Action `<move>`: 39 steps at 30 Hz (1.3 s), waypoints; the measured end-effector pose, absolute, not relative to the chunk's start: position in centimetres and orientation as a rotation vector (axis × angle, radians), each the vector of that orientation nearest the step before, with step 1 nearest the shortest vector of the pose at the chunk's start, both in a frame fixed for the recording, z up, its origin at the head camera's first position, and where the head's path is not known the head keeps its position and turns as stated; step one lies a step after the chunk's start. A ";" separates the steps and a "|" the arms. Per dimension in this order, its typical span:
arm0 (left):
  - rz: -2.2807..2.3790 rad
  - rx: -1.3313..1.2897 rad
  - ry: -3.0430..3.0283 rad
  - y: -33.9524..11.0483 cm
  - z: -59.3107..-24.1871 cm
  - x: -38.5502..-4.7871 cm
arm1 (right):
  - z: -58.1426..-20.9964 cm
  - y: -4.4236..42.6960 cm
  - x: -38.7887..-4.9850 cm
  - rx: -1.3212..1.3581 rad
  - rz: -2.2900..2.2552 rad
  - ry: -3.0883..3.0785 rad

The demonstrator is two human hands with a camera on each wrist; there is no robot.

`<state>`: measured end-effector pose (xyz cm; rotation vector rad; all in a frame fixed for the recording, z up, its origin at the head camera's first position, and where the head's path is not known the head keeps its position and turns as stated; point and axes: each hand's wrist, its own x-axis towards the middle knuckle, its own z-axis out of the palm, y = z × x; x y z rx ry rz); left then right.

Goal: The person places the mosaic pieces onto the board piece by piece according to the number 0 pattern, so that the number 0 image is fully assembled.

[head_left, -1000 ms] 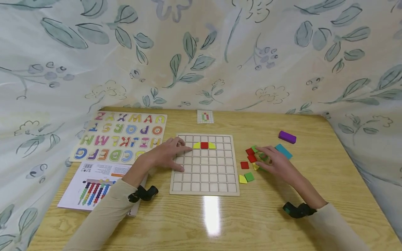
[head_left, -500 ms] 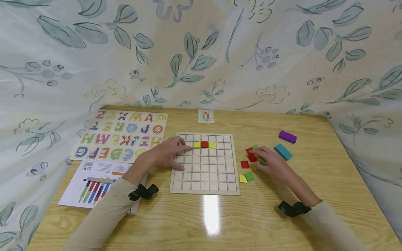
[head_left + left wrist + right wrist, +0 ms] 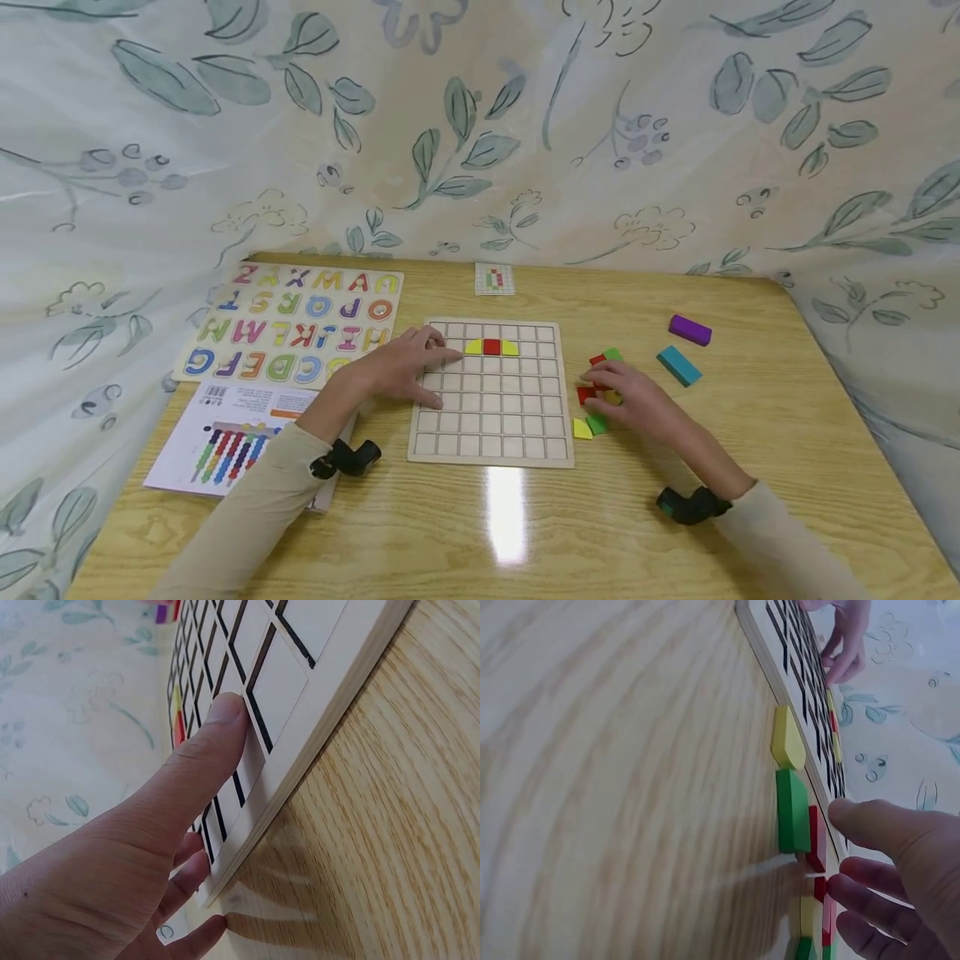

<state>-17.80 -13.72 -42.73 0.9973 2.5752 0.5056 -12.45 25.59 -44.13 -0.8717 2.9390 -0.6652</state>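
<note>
Your right grip (image 3: 637,398) is above the loose pieces, at the right side of the board (image 3: 491,425). Its thumb and fingertips stand apart, with nothing to be seen held between them. The loose red tile (image 3: 584,396) is the nearest to it: in the head view it lies between the tip of your thumb and your fingertips. Whether you touch it, I cannot tell. On the near side of your thumb is a green tile (image 3: 596,426), and just beside this a yellow piece (image 3: 582,429), close to the board's right edge. More pieces are partly hidden by your fingers.

Your left grip (image 3: 401,367) is spread at the board's left edge and grasps no piece; its thumb rests on the squares. In the second row from the top, the placed red tile (image 3: 491,347) sits between two yellow quarters (image 3: 473,347), well apart from your right grip. The blue block (image 3: 678,365) and the purple block (image 3: 690,330) lie on the desk (image 3: 637,533), farther to the right than the loose pieces.
</note>
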 end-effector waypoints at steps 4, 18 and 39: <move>0.499 1.004 2.572 -13.7 -42.7 -17.8 | -44.1 25.1 -12.3 -0.903 -0.541 2.961; 0.492 0.998 2.586 -14.0 -42.3 -17.8 | -43.8 24.3 -12.3 -0.929 -0.251 3.068; 0.493 1.028 2.577 -13.7 -42.2 -17.7 | -43.3 24.4 -12.7 -1.148 -0.033 3.054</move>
